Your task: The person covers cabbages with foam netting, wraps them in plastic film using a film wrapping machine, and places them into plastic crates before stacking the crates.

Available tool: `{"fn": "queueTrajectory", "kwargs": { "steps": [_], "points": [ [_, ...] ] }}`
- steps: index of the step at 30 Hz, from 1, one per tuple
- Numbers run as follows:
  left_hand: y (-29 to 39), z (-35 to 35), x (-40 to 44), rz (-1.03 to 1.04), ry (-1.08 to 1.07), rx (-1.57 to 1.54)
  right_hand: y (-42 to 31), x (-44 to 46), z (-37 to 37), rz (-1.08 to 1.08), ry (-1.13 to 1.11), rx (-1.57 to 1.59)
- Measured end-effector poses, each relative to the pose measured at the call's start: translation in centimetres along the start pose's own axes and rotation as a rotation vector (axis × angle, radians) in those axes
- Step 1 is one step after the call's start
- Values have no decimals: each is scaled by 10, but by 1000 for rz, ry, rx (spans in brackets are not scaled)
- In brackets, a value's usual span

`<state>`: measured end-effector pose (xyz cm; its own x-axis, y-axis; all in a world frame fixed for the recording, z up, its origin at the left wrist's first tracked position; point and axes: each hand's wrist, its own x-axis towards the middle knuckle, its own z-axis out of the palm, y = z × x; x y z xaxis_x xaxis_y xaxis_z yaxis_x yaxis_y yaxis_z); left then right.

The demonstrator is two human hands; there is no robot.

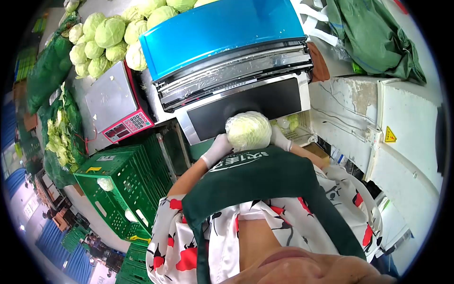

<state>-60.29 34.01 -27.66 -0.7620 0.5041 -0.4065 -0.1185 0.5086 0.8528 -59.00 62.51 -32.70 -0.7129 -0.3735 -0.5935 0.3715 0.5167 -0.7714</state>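
Note:
A round, pale green cabbage (248,131) in shiny clear film is between my two hands, close in front of my dark green apron (255,177). My left hand (219,147), in a white glove, presses on its left side. On the other side my right hand (280,138), also gloved in white, holds it, with the fingertips partly hidden behind the cabbage. Just beyond lies the black plate (246,104) of a film wrapping machine. Its film roll (236,71) and blue cover (222,35) are farther back.
Several loose cabbages (109,32) are piled at the back left. Nearer stands a scale (111,99) with a red keypad. Green crates (118,189) are at my left, beside net bags (61,137) with leaves. A white cabinet (409,128) bounds the right side.

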Motion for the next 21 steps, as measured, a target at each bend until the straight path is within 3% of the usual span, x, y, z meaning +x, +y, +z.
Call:
{"fn": "queueTrajectory", "kwargs": {
  "steps": [3, 5, 8, 10, 11, 12, 13, 15, 16, 17, 18, 19, 21],
  "points": [
    [-18, 9, -4, 115, 97, 250, -75, 15, -1, -54, -224, 704],
    [27, -30, -6, 219, 129, 457, -136, 9, -20, -62, -377, 1071],
    [106, -95, 6, 426, 501, 336, -200, 7, -49, -106, -537, 1160],
    [146, -111, 17, 315, 794, -166, -233, 11, -60, -132, -626, 1119],
    [169, -120, 21, 254, 775, -419, -246, 11, -62, -141, -675, 1097],
    [184, -127, 21, 191, 748, -669, -255, 6, -60, -242, -615, 951],
    [182, -131, 21, 245, 642, -728, -263, 0, -59, -346, -564, 802],
    [171, -134, 16, 455, 532, -579, -278, -5, -53, -571, -485, 503],
    [163, -140, -2, 453, 317, -498, -269, -2, -43, -746, -252, 276],
    [178, -136, -28, 274, 2, -1038, -263, 1, -36, -782, -72, 142],
    [149, -126, -33, 189, -70, -1156, -260, 4, -30, -762, 139, 52],
    [141, -128, -57, -134, -43, -1387, -259, 10, -24, -723, 337, -14],
    [88, -116, -72, -15, 66, -1561, -255, 13, -19, -717, 480, -177]
  ]
}}
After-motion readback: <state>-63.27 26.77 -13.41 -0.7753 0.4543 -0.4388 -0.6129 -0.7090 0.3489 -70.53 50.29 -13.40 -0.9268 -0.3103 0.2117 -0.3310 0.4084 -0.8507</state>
